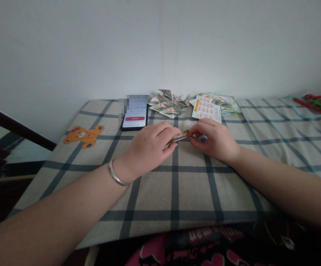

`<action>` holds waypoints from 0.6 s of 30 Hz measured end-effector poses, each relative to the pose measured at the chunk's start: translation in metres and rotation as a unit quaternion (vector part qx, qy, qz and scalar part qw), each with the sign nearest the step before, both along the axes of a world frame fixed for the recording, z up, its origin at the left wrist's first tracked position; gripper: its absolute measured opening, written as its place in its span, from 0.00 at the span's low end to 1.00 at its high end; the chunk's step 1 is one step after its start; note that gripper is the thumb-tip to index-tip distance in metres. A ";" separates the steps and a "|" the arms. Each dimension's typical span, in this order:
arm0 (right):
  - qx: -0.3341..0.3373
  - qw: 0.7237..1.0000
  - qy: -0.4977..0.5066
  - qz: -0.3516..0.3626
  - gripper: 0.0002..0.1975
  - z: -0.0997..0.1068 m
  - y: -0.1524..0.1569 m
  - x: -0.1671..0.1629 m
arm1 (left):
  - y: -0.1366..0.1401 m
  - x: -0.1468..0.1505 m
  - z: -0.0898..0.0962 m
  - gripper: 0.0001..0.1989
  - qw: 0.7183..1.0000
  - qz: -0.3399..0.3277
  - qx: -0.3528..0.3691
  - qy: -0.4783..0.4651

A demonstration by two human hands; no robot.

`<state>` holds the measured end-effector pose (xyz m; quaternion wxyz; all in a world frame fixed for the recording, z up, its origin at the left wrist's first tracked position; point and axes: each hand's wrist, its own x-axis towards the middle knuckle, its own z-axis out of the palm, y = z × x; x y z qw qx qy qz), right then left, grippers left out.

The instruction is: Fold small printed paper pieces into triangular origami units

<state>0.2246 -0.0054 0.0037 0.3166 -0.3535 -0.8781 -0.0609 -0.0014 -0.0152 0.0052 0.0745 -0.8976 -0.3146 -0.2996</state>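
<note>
Both hands pinched one folded paper strip (178,137): left hand (149,147) grip clamped on its near end, right hand (214,138) grip on the far end, just above the checked bench (177,184). Behind: phone (134,116), folded paper pile (170,103), printed sheets (210,107).

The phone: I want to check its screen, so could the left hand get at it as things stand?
Probably yes. The phone lies face up on the checked cloth just beyond the left hand, with nothing between them. But that hand is pinching a folded paper strip together with the right hand.
</note>
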 end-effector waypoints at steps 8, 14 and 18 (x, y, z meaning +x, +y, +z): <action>-0.060 0.997 0.050 0.027 0.05 -0.001 0.001 0.001 | 0.004 -0.001 -0.001 0.13 0.999 0.012 -0.031 -0.014; -0.119 0.988 0.085 0.050 0.08 -0.004 0.004 -0.001 | 0.004 -0.001 0.000 0.04 0.999 0.016 -0.035 0.012; -0.120 0.988 0.088 0.037 0.06 -0.007 0.002 -0.003 | 0.006 -0.001 -0.001 0.04 0.999 0.016 -0.027 0.008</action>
